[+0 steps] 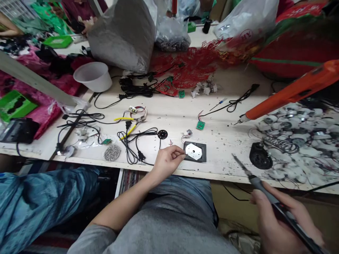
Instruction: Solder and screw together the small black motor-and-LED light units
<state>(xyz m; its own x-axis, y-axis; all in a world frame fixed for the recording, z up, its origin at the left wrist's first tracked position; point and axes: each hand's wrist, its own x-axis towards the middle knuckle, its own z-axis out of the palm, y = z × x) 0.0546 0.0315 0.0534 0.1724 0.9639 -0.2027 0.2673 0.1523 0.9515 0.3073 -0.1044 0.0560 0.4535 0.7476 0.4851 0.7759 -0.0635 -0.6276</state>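
In the head view, the right grip was wrapped around a soldering iron, its rear end cut off at the bottom edge. The left grip pinched a thin strand, too fine to make out properly. The white plate lay on a dark block on the worktop, just right of the left grip and well apart from the right one.

Bench supports black pad; from pad: circuit board, 12 o'clock; black stand, 3 o'clock; white tub, 10 o'clock.
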